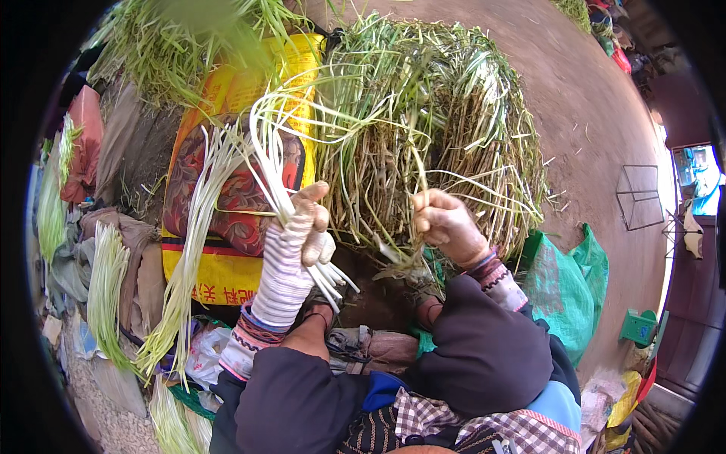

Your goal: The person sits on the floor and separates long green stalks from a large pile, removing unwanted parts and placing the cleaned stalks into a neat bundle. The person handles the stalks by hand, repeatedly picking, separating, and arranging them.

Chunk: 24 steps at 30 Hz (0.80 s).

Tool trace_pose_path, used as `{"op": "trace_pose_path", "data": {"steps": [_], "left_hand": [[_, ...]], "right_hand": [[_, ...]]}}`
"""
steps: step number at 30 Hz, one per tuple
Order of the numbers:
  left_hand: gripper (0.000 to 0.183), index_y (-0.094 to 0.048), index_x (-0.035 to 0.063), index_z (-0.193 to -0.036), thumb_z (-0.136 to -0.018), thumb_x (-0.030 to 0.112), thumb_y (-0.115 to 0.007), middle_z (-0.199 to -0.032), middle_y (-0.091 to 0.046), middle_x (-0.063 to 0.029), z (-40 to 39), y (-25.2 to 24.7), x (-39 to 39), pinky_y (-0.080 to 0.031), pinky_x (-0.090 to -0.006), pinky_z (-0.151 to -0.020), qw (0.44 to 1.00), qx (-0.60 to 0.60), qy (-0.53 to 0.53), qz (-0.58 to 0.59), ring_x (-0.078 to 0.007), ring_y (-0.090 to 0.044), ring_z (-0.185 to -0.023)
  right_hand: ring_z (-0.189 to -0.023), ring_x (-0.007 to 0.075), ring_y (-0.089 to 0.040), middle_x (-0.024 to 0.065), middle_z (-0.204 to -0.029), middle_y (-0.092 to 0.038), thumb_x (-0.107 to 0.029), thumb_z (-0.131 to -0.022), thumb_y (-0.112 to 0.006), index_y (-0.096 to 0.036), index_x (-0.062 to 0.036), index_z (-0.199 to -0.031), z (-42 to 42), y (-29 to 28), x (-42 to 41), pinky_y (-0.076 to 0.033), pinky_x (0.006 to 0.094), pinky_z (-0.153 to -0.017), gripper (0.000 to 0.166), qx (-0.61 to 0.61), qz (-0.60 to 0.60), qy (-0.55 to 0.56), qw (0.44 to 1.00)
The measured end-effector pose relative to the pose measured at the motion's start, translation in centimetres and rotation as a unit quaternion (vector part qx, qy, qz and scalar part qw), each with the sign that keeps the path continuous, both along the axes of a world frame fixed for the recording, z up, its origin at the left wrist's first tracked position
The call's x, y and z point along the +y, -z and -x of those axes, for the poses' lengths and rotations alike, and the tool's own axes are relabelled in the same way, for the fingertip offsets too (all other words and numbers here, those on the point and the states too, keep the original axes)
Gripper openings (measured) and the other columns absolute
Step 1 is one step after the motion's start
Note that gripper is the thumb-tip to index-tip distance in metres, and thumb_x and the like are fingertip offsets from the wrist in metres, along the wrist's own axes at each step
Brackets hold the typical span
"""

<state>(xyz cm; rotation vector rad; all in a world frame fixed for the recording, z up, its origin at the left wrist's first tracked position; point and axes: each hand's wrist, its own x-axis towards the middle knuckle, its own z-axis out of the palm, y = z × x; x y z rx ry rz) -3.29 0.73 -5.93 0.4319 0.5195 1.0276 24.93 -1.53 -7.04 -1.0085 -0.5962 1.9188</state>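
My left hand (292,241), in a striped white glove with the fingertips bare, is closed around a small bunch of long pale stalks (271,159). Their leafy ends arch over to the right, and their white ends stick out below the fist. With thumb and bent fingers, my right hand (448,227) pinches a thin yellowish stalk (421,164). It is in front of a large heap of untrimmed green and brown stalks (374,176). Left of my left hand, a bundle of pale stalks (198,227) lies across a yellow printed sack (238,292).
More cut stalks (106,289) lie on cloths at the left, and loose greens (164,51) are piled at the far left. A green woven bag (558,289) sits right of my knee. A thin metal frame (641,196) stands on the earthen floor (584,113).
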Motion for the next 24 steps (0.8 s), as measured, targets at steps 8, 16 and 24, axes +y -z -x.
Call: {"op": "trace_pose_path", "data": {"steps": [8,16,24], "left_hand": [[0.028,-0.060,0.0041,-0.123,-0.098,0.017,-0.061,-0.083,-0.067,-0.0041,-0.7,-0.2,-0.8,-0.045,-0.0231,-0.040,0.996,0.082,-0.033,0.021,-0.0039,-0.045,-0.039],[0.028,-0.060,0.0031,-0.123,-0.098,0.016,-0.060,-0.083,-0.067,-0.0070,-1.1,-0.2,-0.7,-0.043,-0.0230,-0.038,0.992,0.111,-0.054,0.028,-0.0049,-0.045,-0.037],[0.037,-0.055,0.0024,-0.123,-0.091,0.015,-0.070,-0.092,-0.070,-0.0088,-1.7,0.6,-1.1,-0.042,-0.0238,-0.037,0.970,0.237,0.002,0.061,-0.0073,-0.046,-0.039]], "right_hand": [[-0.047,0.0030,-0.036,-0.0030,-0.067,-0.053,-0.028,-0.103,-0.051,-0.060,-0.0023,-0.124,-0.8,-1.6,1.8,-0.026,0.0185,-0.042,0.034,-0.179,-0.126,0.015,0.976],[-0.032,0.0108,-0.038,0.0077,-0.052,-0.059,-0.011,-0.097,-0.046,-0.061,0.0001,-0.074,-2.8,-10.3,-0.6,-0.027,0.0270,-0.032,0.029,0.128,-0.490,-0.007,0.862],[-0.085,0.0114,-0.066,0.0058,-0.097,-0.072,-0.017,-0.096,-0.064,-0.071,0.0006,-0.111,3.2,-2.9,-0.9,-0.053,0.0250,-0.075,0.025,-0.230,-0.137,-0.249,0.931]]}}
